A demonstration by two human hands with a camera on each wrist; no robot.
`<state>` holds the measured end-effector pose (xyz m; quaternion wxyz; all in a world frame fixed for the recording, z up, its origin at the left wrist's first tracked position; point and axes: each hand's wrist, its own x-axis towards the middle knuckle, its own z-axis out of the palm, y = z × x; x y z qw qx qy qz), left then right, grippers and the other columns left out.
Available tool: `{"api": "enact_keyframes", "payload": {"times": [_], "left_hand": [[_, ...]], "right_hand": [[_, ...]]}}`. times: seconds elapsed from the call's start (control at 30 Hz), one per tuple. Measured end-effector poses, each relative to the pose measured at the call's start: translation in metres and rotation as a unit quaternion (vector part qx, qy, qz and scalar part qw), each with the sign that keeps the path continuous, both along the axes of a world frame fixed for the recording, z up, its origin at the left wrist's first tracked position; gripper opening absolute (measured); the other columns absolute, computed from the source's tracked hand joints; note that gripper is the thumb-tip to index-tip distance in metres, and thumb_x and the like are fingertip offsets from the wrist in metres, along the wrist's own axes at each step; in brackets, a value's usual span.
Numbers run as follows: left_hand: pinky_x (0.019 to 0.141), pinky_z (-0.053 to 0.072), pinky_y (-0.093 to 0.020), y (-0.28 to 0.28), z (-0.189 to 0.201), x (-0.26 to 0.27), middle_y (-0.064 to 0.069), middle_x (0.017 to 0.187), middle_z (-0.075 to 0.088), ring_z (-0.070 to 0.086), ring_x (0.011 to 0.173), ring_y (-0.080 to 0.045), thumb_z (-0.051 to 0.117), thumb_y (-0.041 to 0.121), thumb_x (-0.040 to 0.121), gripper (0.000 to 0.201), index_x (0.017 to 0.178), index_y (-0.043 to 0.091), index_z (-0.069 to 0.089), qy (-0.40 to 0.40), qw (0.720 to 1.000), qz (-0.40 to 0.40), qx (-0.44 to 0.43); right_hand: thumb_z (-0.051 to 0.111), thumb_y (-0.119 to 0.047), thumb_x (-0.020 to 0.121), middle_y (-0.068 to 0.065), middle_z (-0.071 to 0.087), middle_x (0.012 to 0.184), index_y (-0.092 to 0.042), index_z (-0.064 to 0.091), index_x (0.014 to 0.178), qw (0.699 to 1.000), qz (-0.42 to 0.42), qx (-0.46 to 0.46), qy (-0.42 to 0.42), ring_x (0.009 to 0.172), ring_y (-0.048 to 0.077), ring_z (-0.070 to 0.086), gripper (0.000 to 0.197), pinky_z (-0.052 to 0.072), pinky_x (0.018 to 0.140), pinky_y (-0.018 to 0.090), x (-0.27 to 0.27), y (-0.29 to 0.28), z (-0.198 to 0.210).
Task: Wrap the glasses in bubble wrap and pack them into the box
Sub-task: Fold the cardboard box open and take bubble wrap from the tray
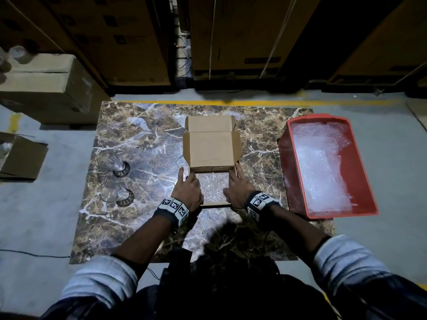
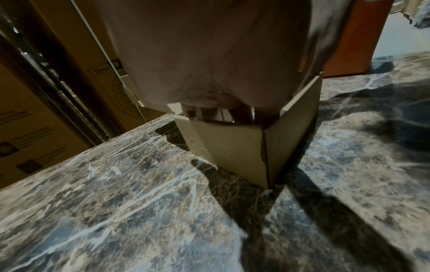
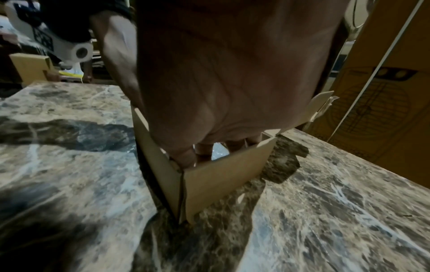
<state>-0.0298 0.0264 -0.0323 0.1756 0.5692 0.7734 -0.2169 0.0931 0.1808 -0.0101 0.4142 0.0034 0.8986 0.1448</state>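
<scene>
A small cardboard box (image 1: 210, 148) stands open in the middle of the marble table (image 1: 143, 125), its lid folded back. Bubble wrap (image 1: 212, 188) fills its inside. My left hand (image 1: 188, 183) lies over the box's left wall (image 2: 235, 145), fingers (image 2: 209, 112) reaching down inside. My right hand (image 1: 235, 183) lies over the right wall (image 3: 221, 171), fingers (image 3: 186, 156) dipping in onto the bubble wrap (image 3: 218, 149), the index finger straight along the wall. Two bare glasses (image 1: 108, 161) (image 1: 113, 192) stand at the table's left edge. Whatever is under the wrap is hidden.
A red bin (image 1: 360, 158) holding loose bubble wrap (image 1: 318, 162) sits on the table's right side. A closed carton (image 1: 46, 88) and an open carton (image 1: 20, 155) stand on the floor to the left. Tall cartons line the back.
</scene>
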Motion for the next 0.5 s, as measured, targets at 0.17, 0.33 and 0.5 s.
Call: {"api": "enact_keyframes", "payload": {"times": [0.17,0.33,0.5], "left_hand": [[0.116,-0.004,-0.069,0.002,0.004,0.001,-0.007,0.148,0.051,0.018,0.151,-0.031,0.034,0.048,0.103,0.057,0.137,0.009,0.058,0.006,1.0,0.011,-0.012],[0.115,0.0,-0.069,0.003,0.008,0.001,-0.008,0.139,0.056,0.027,0.146,-0.031,0.036,0.051,0.101,0.054,0.129,0.013,0.063,-0.012,1.0,0.016,0.002],[0.107,0.017,-0.055,0.017,0.027,0.008,0.002,0.109,0.069,0.057,0.113,-0.023,0.038,0.053,0.1,0.046,0.099,0.025,0.074,-0.052,0.995,0.023,0.077]], "right_hand": [[0.055,-0.039,0.094,0.013,0.071,0.122,-0.02,0.076,0.097,0.998,-0.011,0.007,-0.055,0.145,0.047,0.029,0.029,-0.018,0.111,0.077,-0.007,-0.004,-0.013],[0.05,-0.045,0.1,0.013,0.047,0.152,-0.02,0.069,0.125,0.986,-0.098,-0.084,0.109,0.149,0.034,0.028,0.041,-0.008,0.118,0.071,0.004,0.003,-0.002],[0.059,-0.037,0.1,0.001,0.065,0.132,-0.024,0.072,0.108,0.835,-0.307,-0.258,0.377,0.122,0.018,0.057,0.02,0.037,0.116,0.053,0.041,0.033,0.069]]}}
